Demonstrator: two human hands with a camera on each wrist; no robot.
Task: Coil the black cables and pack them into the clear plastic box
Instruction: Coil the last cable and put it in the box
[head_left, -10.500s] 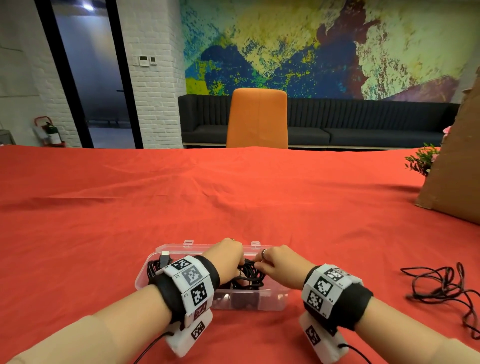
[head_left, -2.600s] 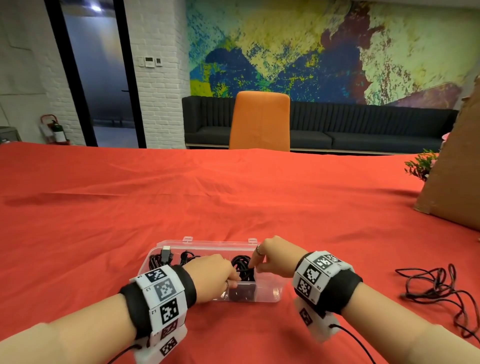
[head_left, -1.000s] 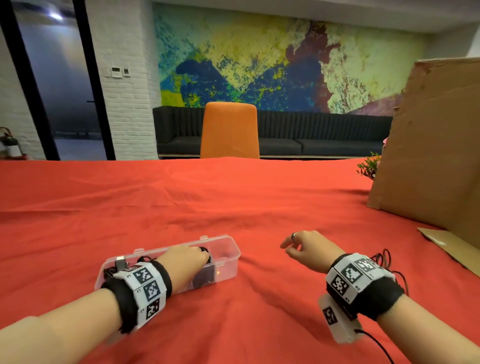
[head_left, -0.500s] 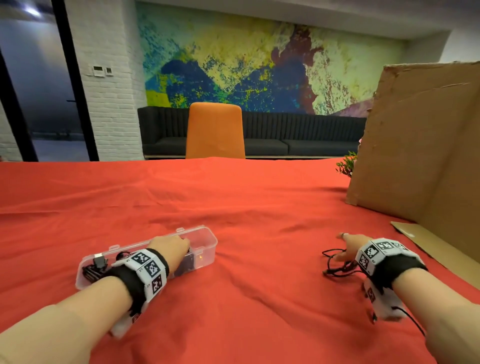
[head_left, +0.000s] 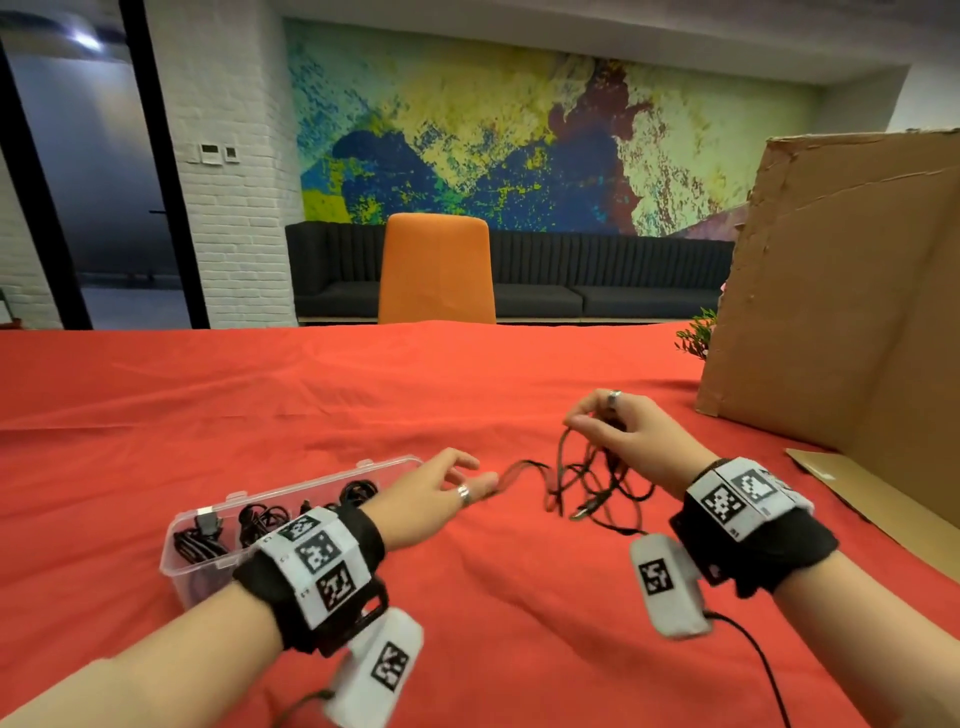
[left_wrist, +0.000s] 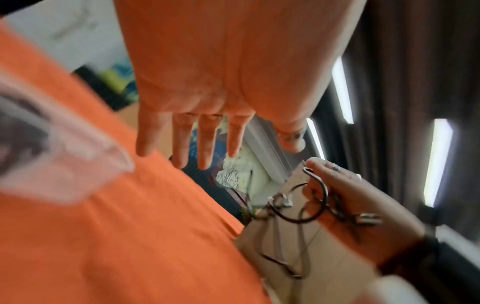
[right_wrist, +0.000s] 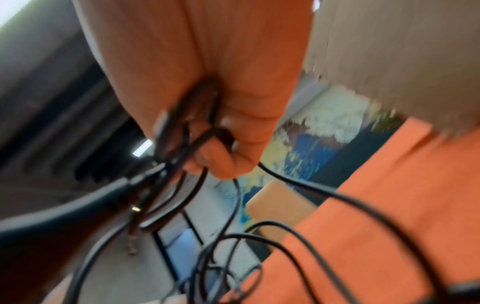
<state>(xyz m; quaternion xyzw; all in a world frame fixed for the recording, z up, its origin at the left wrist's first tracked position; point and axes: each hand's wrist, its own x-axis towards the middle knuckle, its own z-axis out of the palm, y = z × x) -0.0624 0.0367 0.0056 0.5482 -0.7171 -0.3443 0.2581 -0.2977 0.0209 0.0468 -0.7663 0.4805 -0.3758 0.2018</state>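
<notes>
My right hand (head_left: 618, 436) clutches the tangled black cable (head_left: 587, 480); my left hand (head_left: 436, 493), fingers loose, hovers between it and the clear plastic box (head_left: 208, 561).

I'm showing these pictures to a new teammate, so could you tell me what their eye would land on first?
Probably the right hand, raised over the red tablecloth right of centre, its grip bunching a tangled black cable that dangles in loose loops. Next, the open left hand reaching toward that cable, and behind it the clear plastic box already holding coiled black cables.
</notes>
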